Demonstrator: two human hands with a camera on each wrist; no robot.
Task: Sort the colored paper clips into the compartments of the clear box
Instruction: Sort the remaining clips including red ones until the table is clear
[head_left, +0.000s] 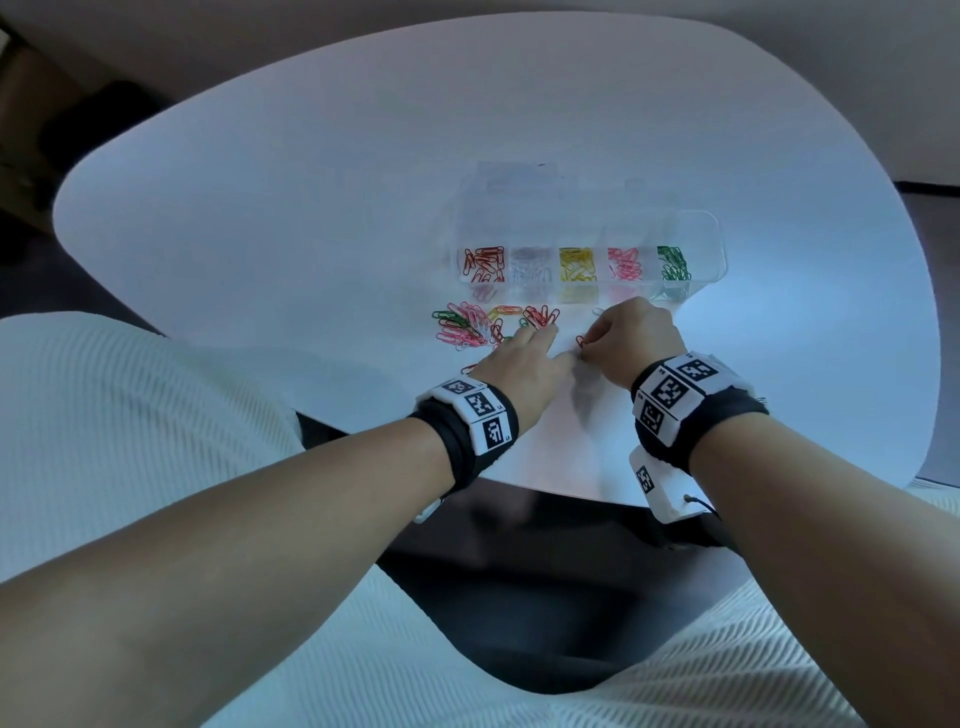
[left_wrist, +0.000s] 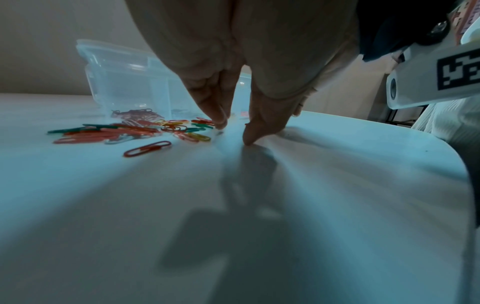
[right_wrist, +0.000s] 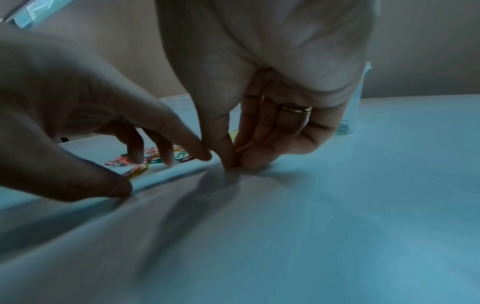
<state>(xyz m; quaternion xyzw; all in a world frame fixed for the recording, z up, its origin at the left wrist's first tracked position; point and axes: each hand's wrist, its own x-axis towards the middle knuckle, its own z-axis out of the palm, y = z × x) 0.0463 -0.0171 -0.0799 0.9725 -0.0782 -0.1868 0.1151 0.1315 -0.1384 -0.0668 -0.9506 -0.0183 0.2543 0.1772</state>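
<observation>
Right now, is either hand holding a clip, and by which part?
The right hand pinches a red paper clip by its near end; the left hand holds nothing.

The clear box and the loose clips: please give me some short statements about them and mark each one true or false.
1. The clear box holds the yellow clips in its middle compartment. True.
2. The green clips lie in the leftmost compartment. False: they are in the rightmost one; the leftmost holds red clips.
3. A pile of loose clips lies on the table in front of the box. True.
4. The right hand rests inside the box. False: it is on the table before the box, fingertips pinched at a red clip.
5. The left hand lies beside the loose pile with its fingers extended. True.
</observation>
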